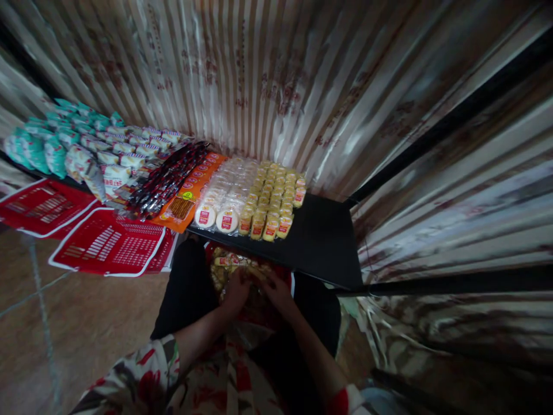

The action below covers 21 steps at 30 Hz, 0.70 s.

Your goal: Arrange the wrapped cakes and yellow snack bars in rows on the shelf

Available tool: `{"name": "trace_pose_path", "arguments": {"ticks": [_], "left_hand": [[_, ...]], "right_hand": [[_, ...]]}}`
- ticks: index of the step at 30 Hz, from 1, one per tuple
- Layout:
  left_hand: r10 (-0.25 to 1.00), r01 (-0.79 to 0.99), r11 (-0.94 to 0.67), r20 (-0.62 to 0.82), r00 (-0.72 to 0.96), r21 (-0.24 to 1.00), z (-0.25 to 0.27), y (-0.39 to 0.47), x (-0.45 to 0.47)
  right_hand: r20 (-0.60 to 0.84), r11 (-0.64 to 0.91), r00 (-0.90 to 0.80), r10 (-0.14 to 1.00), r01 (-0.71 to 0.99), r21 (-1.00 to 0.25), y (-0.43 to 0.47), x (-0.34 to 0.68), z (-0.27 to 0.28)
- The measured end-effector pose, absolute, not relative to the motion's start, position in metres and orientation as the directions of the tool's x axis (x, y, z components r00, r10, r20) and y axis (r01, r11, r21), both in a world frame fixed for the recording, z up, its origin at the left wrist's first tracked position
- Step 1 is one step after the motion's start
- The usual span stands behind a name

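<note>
My left hand (237,290) and my right hand (279,293) are close together between my knees. Both have their fingers closed on a clear plastic bag (219,268) with yellowish snack packs inside. The bag sits in a red basket (283,272), mostly hidden by my arms and the shelf edge. Dim light blurs the fingertips. Just beyond my hands, yellow wrapped snack packs (270,202) stand in rows on the black shelf (324,236). Beside them lie round white wrapped cakes (227,219).
Farther left on the shelf are an orange packet sheet (184,202), dark shiny packets (168,178), white packets (129,147) and teal packets (56,153). Red baskets (110,239) stand on the floor at left. A striped curtain (242,69) hangs behind; black rack bars (440,121) cross the right side.
</note>
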<state>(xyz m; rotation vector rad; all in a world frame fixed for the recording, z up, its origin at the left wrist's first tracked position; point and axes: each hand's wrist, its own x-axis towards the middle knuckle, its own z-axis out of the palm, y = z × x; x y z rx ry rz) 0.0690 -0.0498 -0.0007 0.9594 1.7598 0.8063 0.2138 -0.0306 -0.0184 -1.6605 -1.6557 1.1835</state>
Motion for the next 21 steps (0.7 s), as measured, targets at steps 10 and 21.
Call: {"name": "trace_pose_path", "arguments": {"ticks": [10,21], "left_hand": [[0.963,0.437,0.242,-0.27,0.002,0.866,0.035,-0.055,0.079],[0.924,0.101,0.377,-0.366,-0.113,0.921,0.068,-0.034,0.128]], "right_hand": [[-0.234,-0.114,-0.262,0.936,0.402,-0.908,-0.034,0.25,0.052],[-0.22,-0.219,0.003,0.976,-0.031,-0.975,-0.025,0.271,0.065]]}}
